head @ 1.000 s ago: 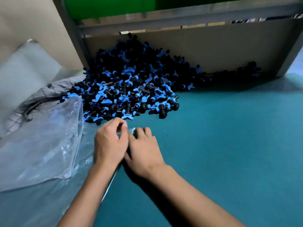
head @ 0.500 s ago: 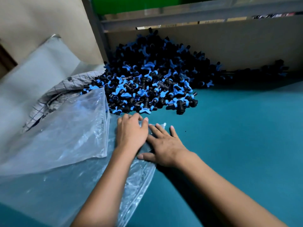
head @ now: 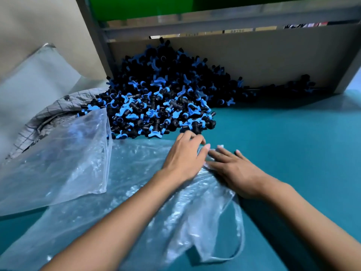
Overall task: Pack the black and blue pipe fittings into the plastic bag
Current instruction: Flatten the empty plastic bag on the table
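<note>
Fingers (head: 220, 153) of both hands lie nearly straight on the plastic bag (head: 148, 192), flat mid-bench just before the pipe fittings (head: 156, 106) heaped at the far edge; rubbing its layers apart should open the mouth.

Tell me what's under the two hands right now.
Both the left hand and right hand rest on the clear plastic bag, which lies flat on the teal table. Anything directly beneath the palms is covered.
</note>
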{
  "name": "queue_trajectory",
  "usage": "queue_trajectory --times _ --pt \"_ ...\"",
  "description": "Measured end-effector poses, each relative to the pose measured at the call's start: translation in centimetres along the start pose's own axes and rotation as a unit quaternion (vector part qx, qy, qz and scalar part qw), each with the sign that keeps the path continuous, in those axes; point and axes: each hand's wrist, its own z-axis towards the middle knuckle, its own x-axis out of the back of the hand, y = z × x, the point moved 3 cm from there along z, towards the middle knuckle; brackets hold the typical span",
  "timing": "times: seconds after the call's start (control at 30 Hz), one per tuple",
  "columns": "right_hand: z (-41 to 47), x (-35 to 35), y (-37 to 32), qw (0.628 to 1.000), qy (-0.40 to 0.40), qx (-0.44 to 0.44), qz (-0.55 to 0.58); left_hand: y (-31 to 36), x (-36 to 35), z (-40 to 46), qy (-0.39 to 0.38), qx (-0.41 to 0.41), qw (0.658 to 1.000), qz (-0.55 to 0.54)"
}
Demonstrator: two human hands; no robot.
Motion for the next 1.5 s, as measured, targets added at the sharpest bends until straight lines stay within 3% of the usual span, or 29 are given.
queue_trajectory --times 0.1,0.23,0.33,0.4,0.43,0.57,0.7,0.83,1.0,1.07,1.13,1.23,1.4,1.5 --pt "-3.7 1.7 4.9 0.998 -0.014 -0.054 -0.013 -1.9 -0.2 -2.8 -0.047 -0.040 0.997 0.046" --pt "-7.9 5.2 8.9 0.985 0.006 -0.161 0.067 -3.8 -1.9 -4.5 -0.139 -0.013 0.985 0.100" --pt "-8.5 7.1 9.5 0.962 0.115 -0.241 0.061 -2.2 -4.0 -3.3 -0.167 -0.025 0.980 0.107" --pt "-7.6 7.1 8.0 0.944 0.209 -0.246 0.064 -0.6 -5.2 -1.7 -0.173 -0.040 0.978 0.110" --pt "-6.9 6.4 7.1 0.945 0.211 -0.240 0.070 0.1 -5.7 -0.9 -0.178 -0.046 0.976 0.112" --pt "-5.9 0.9 6.3 0.960 0.061 -0.273 0.028 1.5 -6.2 1.1 -0.199 -0.083 0.970 0.108" --pt "-7.2 -0.9 6.5 0.956 0.112 -0.272 -0.012 0.3 -5.2 1.0 -0.172 -0.081 0.980 0.063" --pt "-7.0 -1.5 4.9 0.952 0.117 -0.281 -0.003 -2.9 -3.4 0.4 -0.131 0.006 0.984 0.124" --pt "-5.4 -1.3 3.3 0.955 0.090 -0.282 0.000 -4.9 -1.8 0.8 -0.162 0.054 0.975 0.143" --pt "-4.6 -0.9 3.2 0.956 0.067 -0.287 -0.004 -4.5 -1.7 0.9 -0.123 0.075 0.977 0.160" --pt "-3.4 -0.1 3.0 0.952 0.090 -0.292 -0.016 -2.5 -2.0 1.2 -0.032 0.079 0.989 0.122" --pt "-1.0 0.5 2.5 0.960 0.106 -0.254 -0.041 1.7 -3.6 2.4 0.043 0.018 0.998 0.034" --pt "-0.2 -1.1 3.0 0.972 0.082 -0.222 0.005 1.8 -6.4 2.9 -0.066 0.022 0.997 0.036" --pt "-0.2 -1.2 3.3 0.972 0.098 -0.213 0.016 0.8 -6.8 2.8 -0.069 0.014 0.997 0.037"
